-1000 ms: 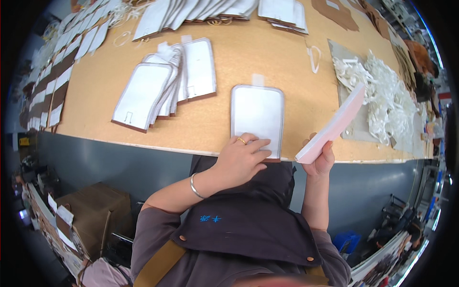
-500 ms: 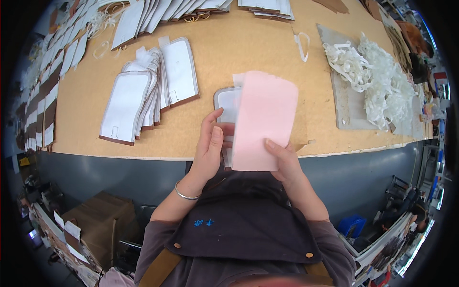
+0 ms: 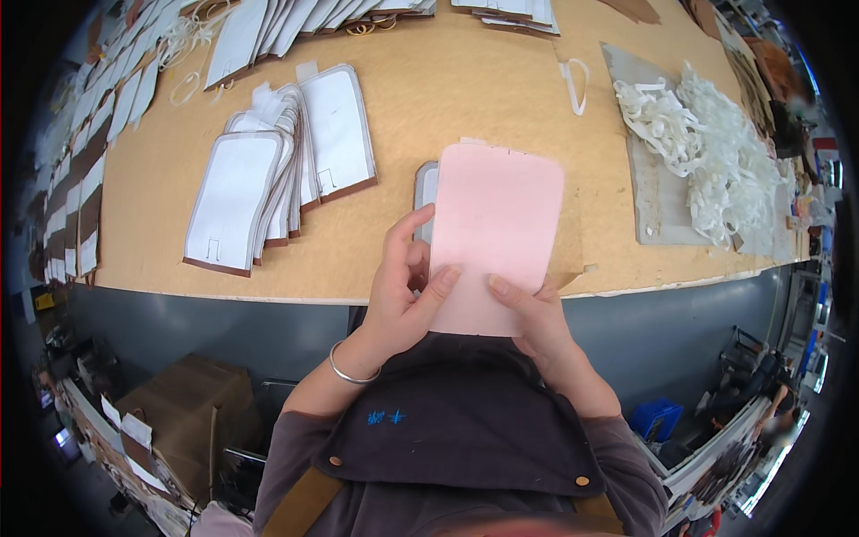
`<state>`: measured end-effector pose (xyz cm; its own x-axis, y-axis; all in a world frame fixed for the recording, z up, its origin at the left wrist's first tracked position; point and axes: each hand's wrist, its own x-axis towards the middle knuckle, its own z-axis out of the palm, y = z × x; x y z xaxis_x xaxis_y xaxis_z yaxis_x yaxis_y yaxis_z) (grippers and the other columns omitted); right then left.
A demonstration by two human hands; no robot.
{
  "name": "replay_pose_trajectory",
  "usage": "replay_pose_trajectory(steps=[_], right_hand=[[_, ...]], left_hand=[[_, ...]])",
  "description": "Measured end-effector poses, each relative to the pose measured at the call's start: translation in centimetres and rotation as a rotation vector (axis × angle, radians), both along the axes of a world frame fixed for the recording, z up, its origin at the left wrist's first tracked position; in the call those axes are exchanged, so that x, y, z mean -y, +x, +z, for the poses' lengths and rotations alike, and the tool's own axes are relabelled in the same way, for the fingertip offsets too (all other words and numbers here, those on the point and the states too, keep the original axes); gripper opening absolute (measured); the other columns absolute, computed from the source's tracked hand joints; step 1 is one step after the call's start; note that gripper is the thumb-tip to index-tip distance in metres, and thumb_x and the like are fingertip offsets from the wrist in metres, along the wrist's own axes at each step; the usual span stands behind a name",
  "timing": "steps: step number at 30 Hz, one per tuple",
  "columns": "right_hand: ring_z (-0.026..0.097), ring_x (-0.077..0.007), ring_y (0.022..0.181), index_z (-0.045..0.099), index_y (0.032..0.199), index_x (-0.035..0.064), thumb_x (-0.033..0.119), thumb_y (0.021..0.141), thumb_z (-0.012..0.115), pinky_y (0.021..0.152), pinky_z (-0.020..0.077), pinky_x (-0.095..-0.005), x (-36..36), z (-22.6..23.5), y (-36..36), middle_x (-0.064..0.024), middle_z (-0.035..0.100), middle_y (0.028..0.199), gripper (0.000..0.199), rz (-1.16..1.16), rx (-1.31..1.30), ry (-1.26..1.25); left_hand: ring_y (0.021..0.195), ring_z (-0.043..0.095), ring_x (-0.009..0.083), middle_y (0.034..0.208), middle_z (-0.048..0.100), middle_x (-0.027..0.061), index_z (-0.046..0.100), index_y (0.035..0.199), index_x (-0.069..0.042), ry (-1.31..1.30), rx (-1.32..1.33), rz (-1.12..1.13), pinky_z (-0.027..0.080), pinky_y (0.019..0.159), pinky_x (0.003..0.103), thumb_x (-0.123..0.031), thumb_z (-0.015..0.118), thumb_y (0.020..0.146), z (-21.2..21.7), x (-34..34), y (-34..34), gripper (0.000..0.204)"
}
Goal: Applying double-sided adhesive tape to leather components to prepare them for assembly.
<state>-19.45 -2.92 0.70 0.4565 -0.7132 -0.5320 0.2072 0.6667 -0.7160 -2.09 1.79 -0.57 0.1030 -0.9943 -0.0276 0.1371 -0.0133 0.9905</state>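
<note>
A pink rounded-corner panel (image 3: 497,233) is held up over the table's near edge. My left hand (image 3: 401,286) grips its left side, thumb on the front and fingers behind. My right hand (image 3: 535,313) pinches the lower right part, its thumb on the front; the other fingers are mostly hidden. Behind the pink panel, the edge of a white panel with a dark border (image 3: 426,192) peeks out at the left. Whether my fingers touch that white panel, I cannot tell. A small pale tab (image 3: 472,140) sticks out above the pink top edge.
To the left lies a fanned stack of white panels with brown edges (image 3: 234,192). More such panels (image 3: 295,27) line the far side. A grey board (image 3: 651,210) at the right bears tangled white strips (image 3: 658,130). One white loop (image 3: 576,88) lies nearby.
The pink panel has turned to face me more squarely and covers more of the white panel. My left thumb has come onto its front; my right thumb has shifted slightly left.
</note>
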Motion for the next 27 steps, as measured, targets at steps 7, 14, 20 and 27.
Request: replay_pose_trajectory(steps=[7,14,20,27], right_hand=[[0.056,-0.0102,0.083,0.039,0.125,0.0004,0.003,0.086,0.054,0.071,0.0478,-0.0235,0.5,0.0,0.2,-0.0071,0.050,0.112,0.042,-0.114,0.016,-0.322],[0.054,-0.0048,0.073,0.046,0.117,-0.0014,0.000,0.083,0.059,0.062,0.0461,-0.0170,0.4,-1.2,-0.9,-0.0053,0.051,0.098,0.036,-0.076,-0.247,-0.384],[0.055,-0.0046,0.064,0.049,0.113,-0.0020,0.001,0.081,0.062,0.055,0.0459,-0.0165,0.7,-1.7,-1.0,-0.0052,0.052,0.096,0.034,-0.012,-0.430,-0.512],[0.056,-0.0081,0.060,0.058,0.104,-0.0018,0.004,0.077,0.067,0.051,0.0458,-0.0201,2.2,-1.5,-0.7,-0.0062,0.055,0.083,0.030,-0.022,-0.680,-0.724]], left_hand=[[0.081,0.056,0.0069,0.094,0.061,0.0092,0.022,0.134,0.000,0.011,-0.143,0.218,0.041,0.068,0.018,-0.006,0.048,0.090,0.0,-0.6,-0.3,0.051],[0.073,0.052,0.0075,0.090,0.054,0.0078,0.029,0.134,-0.001,0.189,0.093,0.095,0.043,0.063,0.019,-0.009,0.056,0.087,-0.2,-2.2,0.6,0.054],[0.071,0.049,0.0100,0.095,0.040,0.0070,0.041,0.129,0.000,0.120,0.359,0.128,0.045,0.057,0.021,-0.010,0.065,0.080,-0.4,-1.3,0.8,0.055],[0.071,0.049,0.0098,0.092,0.042,0.0061,0.044,0.126,0.002,0.115,0.521,0.157,0.045,0.058,0.020,-0.008,0.066,0.079,-0.1,-0.1,0.5,0.053]])
